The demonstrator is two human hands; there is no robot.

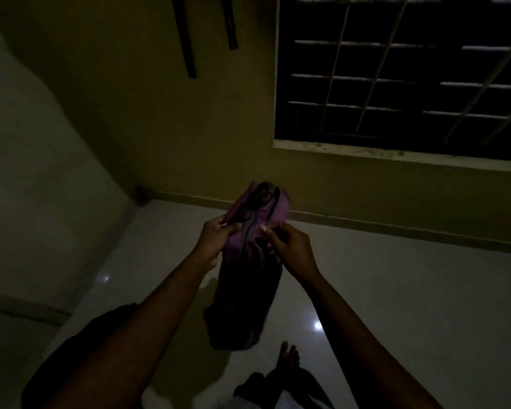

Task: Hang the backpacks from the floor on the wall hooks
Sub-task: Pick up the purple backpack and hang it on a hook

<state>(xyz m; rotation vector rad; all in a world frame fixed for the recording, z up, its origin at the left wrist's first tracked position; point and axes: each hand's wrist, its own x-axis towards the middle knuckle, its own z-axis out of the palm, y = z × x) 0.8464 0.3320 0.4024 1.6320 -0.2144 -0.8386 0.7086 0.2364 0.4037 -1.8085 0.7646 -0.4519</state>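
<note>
A purple backpack hangs in the air in front of me, above the shiny floor, in a dim room. My left hand grips its upper left side. My right hand pinches the fabric near the zipper on its upper right side. The bag's dark lower end dangles free. High on the yellow wall, two dark straps hang down from above the frame's top edge; the hooks themselves are hidden.
A barred window fills the upper right wall. A pale wall or door stands at left. My bare foot and dark cloth are on the glossy floor below.
</note>
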